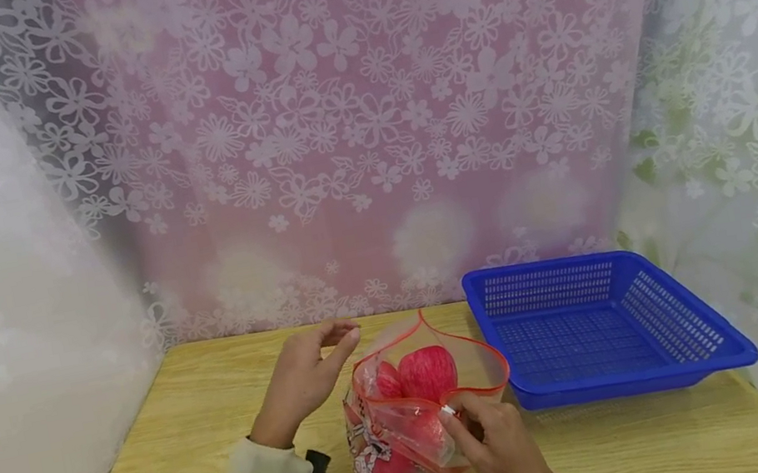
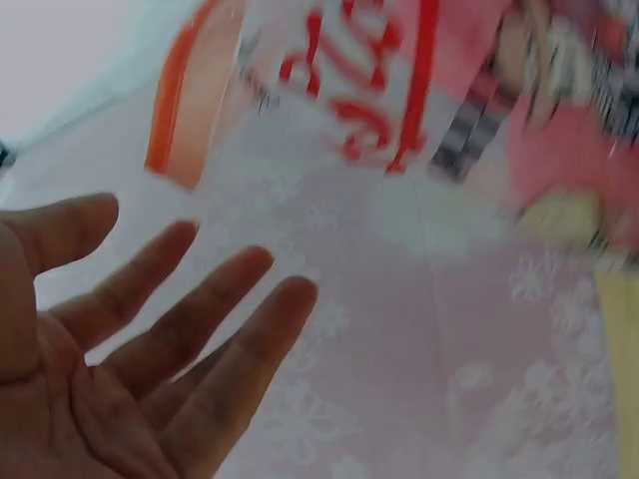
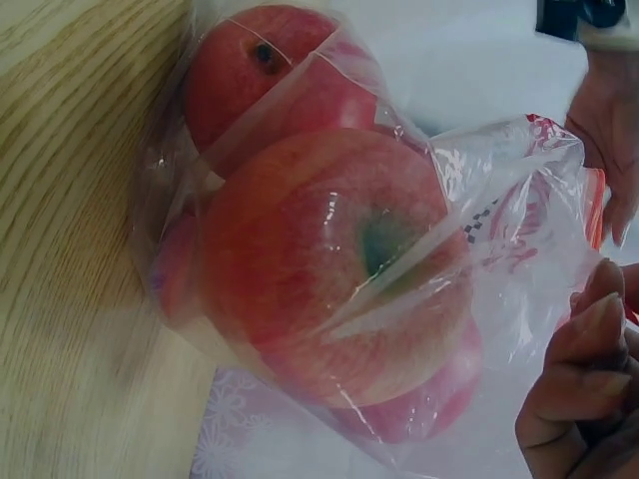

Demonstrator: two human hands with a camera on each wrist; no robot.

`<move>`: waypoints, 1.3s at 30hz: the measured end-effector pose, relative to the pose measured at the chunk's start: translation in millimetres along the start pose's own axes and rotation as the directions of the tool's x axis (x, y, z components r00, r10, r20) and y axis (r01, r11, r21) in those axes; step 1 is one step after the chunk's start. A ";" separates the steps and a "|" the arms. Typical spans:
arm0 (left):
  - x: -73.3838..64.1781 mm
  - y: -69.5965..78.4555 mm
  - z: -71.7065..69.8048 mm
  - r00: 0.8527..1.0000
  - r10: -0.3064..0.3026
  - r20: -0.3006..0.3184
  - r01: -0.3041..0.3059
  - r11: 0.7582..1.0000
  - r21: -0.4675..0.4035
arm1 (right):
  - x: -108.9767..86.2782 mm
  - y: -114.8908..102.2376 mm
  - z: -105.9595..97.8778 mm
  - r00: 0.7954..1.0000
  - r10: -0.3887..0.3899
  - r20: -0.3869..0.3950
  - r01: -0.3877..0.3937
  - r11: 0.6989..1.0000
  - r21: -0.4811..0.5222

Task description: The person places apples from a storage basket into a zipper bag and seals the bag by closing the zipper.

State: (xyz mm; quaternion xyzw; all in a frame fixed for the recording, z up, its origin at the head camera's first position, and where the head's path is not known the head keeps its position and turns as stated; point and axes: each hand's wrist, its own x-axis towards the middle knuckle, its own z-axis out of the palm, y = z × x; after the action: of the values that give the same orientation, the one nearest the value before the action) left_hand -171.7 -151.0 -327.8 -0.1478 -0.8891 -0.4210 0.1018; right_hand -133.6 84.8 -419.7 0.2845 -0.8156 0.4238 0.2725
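Note:
A clear plastic zip bag (image 1: 373, 461) with a red-edged mouth and printed figures stands on the table, its mouth spread wide. Several red apples (image 1: 428, 374) fill it; one large apple (image 3: 319, 259) presses against the film in the right wrist view. My right hand (image 1: 496, 448) pinches the near rim of the bag between thumb and fingers. To the left of the mouth, my left hand (image 1: 306, 374) hovers with fingers extended, apart from the bag. In the left wrist view the same hand (image 2: 150, 349) has spread fingers and holds nothing.
A blue plastic basket (image 1: 625, 381) with slotted walls sits right of the bag, with no contents visible. Wood-grain table surface (image 1: 179, 441) extends to the left. Flower-patterned sheets (image 1: 363, 146) hang behind and at both sides. A dark band shows at the left cuff.

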 end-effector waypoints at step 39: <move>91.1 42.9 19.3 0.614 0.467 0.637 -0.788 0.322 0.524 | -6.2 11.5 -15.1 0.993 -0.107 0.058 0.096 0.981 0.168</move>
State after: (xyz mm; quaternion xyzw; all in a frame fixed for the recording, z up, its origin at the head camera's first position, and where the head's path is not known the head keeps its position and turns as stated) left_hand -243.0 -94.0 -281.2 -0.5058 -0.8430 0.1142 0.1428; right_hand -134.3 104.5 -422.6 0.3613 -0.7708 0.4657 0.2419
